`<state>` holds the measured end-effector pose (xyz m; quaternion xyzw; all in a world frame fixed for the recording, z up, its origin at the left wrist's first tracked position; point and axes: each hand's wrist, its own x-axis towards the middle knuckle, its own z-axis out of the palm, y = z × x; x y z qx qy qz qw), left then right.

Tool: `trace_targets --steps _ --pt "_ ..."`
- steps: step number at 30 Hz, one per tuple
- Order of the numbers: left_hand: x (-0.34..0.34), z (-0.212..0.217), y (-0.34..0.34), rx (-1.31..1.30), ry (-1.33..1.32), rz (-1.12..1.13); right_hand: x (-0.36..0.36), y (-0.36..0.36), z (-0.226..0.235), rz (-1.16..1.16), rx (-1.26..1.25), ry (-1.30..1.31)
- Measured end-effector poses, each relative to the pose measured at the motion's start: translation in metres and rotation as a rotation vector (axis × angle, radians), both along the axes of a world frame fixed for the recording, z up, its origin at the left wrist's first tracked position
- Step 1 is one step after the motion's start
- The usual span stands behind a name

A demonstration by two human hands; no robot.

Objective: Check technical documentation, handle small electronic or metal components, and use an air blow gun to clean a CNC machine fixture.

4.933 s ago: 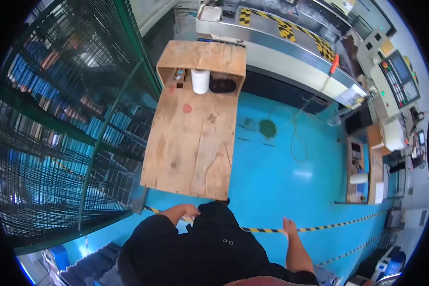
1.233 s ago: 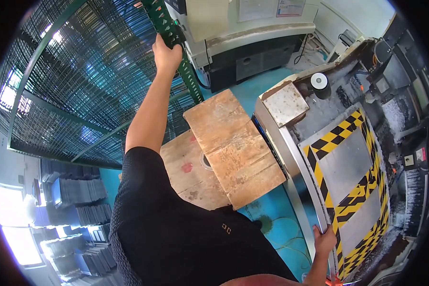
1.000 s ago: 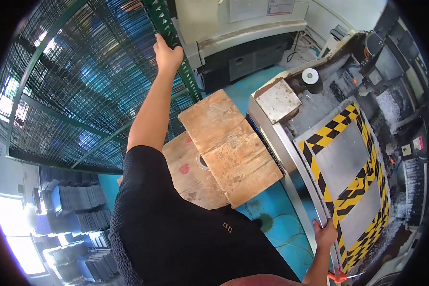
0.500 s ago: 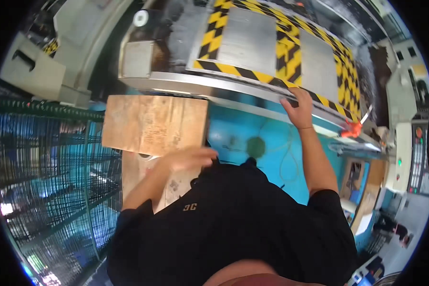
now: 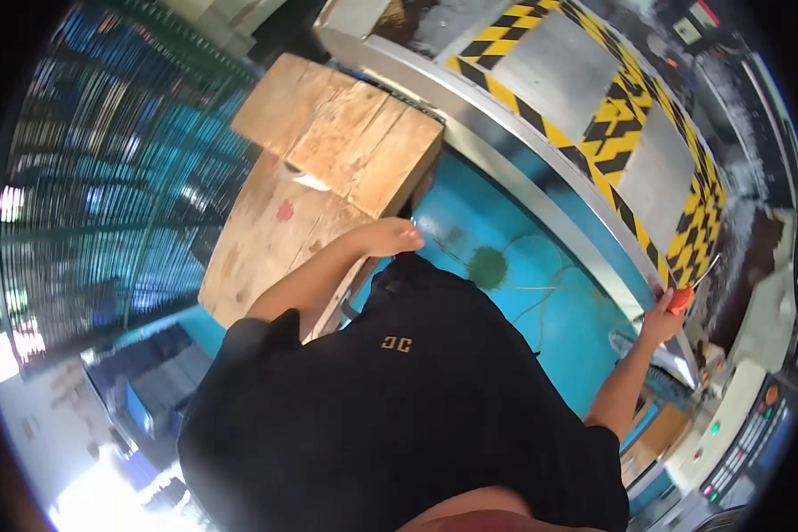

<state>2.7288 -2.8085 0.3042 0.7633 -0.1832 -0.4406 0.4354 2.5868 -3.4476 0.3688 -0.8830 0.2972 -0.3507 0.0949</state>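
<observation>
The person's black shirt (image 5: 390,399) hid much of the teal floor (image 5: 541,266), and the picture blurred toward its rim. The left hand (image 5: 386,238), fingers loosely together and holding nothing, rested at the edge of the wooden counter (image 5: 275,239); the right hand (image 5: 663,321) was clamped on one orange-handled tool (image 5: 683,297). Farther off lay one raised wooden board (image 5: 346,133) and the yellow-and-black striped machine deck (image 5: 594,97), green wire fencing (image 5: 89,177) at left.
</observation>
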Motion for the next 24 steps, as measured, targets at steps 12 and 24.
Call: trace_targets --steps 12,24 --pt "-0.075 -0.03 -0.091 -0.176 0.579 0.534 -0.013 0.087 0.065 0.639 0.666 0.163" --pt "-0.096 -0.119 -0.15 -0.108 0.659 0.987 -0.14 0.144 0.005 0.696 0.783 1.009"
